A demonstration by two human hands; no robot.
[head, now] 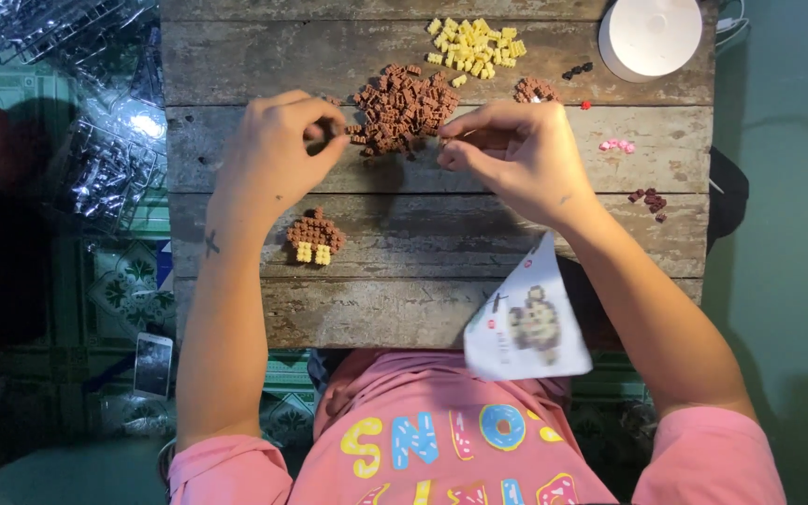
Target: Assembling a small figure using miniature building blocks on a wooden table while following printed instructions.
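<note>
Weathered plank table [423,309], seen from above: a small brown-and-yellow brick figure [314,238] lies partly built near the front, below the left wrist, with an instruction sheet [527,323] at the near edge. Left hand [273,154] and right hand [516,154] both have fingertips pinched at the brown brick pile [402,108]; what each grips is too small to tell. Judged early: brown pile, yellow bricks [472,44] and pink pieces [617,146] remain mostly loose.

Left hand [278,150] and right hand [516,154] raised forward, fingertips pinched, wrists bent.
</note>
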